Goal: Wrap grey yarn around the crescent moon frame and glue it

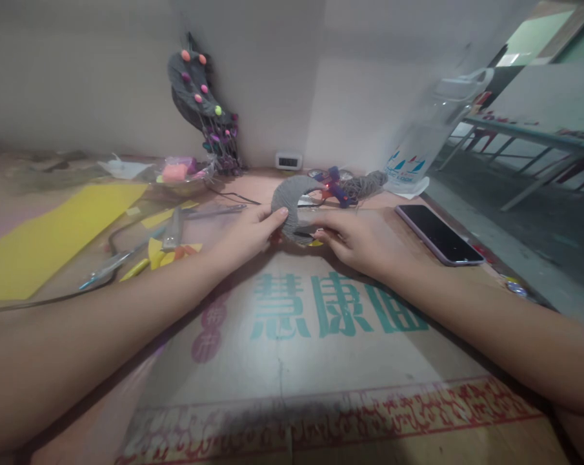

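Observation:
A grey yarn-wrapped crescent (292,197) stands on a flattened cardboard sheet (315,349) with green printed characters. My left hand (253,232) grips the crescent's left side, thumb on its outer curve. My right hand (359,242) is closed at the crescent's lower end, fingers pinched against it; what lies under the fingertips is hidden. A bundle of grey yarn (366,184) lies just behind, beside a blue and red glue gun (334,184).
A phone (439,234) lies right of my right hand. Yellow foam sheet (50,232), foam scraps (163,252), scissors (110,265) and a cable lie left. A finished grey crescent with pompoms (199,97) leans on the wall. A clear bottle (427,142) stands at back right.

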A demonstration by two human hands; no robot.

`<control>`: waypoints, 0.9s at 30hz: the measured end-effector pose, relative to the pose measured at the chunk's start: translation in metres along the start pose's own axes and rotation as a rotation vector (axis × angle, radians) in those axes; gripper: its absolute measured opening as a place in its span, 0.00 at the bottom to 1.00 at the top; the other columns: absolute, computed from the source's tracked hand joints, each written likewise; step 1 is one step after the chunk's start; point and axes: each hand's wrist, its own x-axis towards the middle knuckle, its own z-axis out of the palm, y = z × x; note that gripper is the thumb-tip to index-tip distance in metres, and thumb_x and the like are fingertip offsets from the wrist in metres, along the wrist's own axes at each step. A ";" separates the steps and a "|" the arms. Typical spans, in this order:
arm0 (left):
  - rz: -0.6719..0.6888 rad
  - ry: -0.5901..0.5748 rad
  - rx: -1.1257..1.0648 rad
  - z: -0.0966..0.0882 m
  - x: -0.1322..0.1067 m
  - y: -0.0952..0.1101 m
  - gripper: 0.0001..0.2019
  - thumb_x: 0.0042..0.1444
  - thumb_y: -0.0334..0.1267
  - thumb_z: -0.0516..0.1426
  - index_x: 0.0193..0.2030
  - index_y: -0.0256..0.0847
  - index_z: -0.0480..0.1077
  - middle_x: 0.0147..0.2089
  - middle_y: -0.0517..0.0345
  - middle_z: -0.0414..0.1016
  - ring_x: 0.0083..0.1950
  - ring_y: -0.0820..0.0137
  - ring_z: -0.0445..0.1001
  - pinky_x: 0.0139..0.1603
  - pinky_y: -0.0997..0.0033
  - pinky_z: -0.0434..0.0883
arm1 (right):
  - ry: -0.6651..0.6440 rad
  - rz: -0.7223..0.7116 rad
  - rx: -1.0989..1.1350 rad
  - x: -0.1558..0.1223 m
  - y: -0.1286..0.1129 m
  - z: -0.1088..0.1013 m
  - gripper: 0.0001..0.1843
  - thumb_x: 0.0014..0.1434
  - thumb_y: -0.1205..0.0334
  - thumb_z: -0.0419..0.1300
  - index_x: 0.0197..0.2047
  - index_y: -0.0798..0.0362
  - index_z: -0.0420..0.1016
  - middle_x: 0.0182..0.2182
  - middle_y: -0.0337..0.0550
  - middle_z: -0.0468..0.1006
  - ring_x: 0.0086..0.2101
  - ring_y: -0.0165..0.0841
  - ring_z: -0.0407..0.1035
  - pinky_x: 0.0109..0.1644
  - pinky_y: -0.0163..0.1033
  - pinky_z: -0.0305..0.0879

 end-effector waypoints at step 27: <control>0.025 -0.003 0.041 -0.001 0.001 -0.001 0.17 0.62 0.48 0.54 0.27 0.39 0.68 0.24 0.59 0.69 0.25 0.73 0.65 0.27 0.73 0.60 | -0.015 -0.013 -0.013 0.000 0.000 0.000 0.13 0.67 0.64 0.55 0.51 0.52 0.78 0.48 0.46 0.83 0.48 0.39 0.76 0.52 0.43 0.68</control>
